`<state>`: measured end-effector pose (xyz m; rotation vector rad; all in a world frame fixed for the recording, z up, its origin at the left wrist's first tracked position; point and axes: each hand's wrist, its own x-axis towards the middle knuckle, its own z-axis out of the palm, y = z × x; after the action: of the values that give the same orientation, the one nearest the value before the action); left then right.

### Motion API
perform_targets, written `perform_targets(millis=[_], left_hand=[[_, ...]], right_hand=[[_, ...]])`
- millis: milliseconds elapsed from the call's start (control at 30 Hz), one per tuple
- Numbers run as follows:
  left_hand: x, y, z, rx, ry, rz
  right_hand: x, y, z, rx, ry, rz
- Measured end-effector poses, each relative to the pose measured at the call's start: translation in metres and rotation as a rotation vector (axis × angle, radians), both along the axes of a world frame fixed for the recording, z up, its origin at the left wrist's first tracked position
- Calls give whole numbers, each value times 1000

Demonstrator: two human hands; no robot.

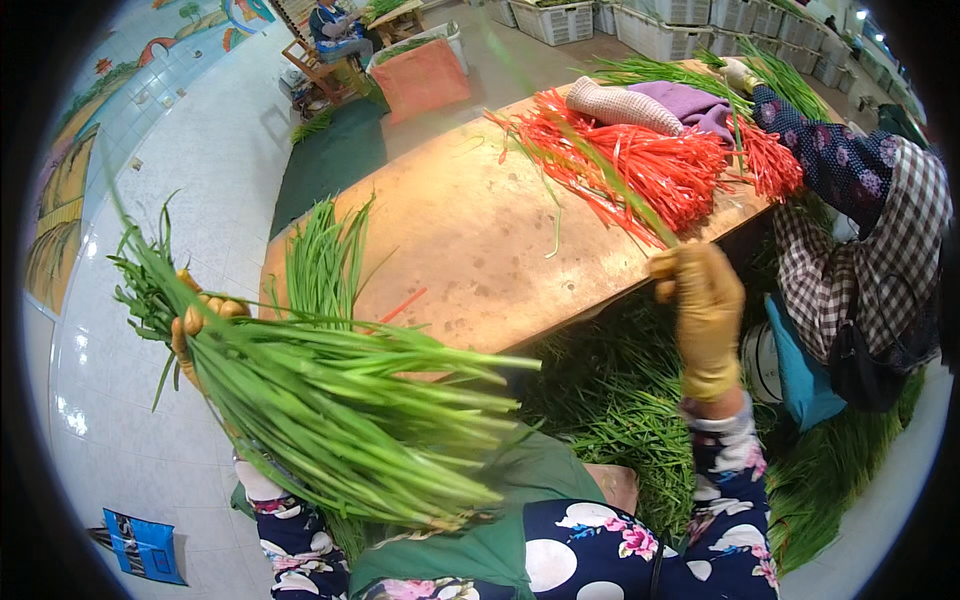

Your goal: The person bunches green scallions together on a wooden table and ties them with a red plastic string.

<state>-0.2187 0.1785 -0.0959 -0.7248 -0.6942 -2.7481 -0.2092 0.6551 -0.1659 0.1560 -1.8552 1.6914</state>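
My left hand (200, 325), in a yellow glove, is closed around a large bunch of green leafy stalks (340, 400) that fans out to the right above my lap. My right hand (700, 290), also gloved, pinches a long thin green leaf (628, 190), blurred, which points up over the table. A smaller bunch of stalks (325, 255) lies on the near left part of the wooden table (420, 240). A thin red strip (400, 305) lies beside it. A big heap of red ties (650, 165) covers the table's right part, under beige and purple cloths (675, 100).
A co-worker in checked cloth (860, 270) handles stalks at the right end. Loose greens (640, 430) fill the space below the table's edge. A seated person (330, 35) is at the back, near a pink-covered container (420, 80). Stacked crates (680, 30) stand behind.
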Motion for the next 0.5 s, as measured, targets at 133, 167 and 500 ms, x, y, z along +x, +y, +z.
perform_targets(millis=[133, 167, 500], left_hand=[[3, -28, -7, -26, 129, -96], [4, -32, -7, -76, 139, -151], [2, -56, -27, 45, 128, -20]], right_hand=[[-25, -32, -37, 829, 199, -346], [-31, -32, -42, 957, 136, -432], [-75, 4, -31, 567, -58, -306]])
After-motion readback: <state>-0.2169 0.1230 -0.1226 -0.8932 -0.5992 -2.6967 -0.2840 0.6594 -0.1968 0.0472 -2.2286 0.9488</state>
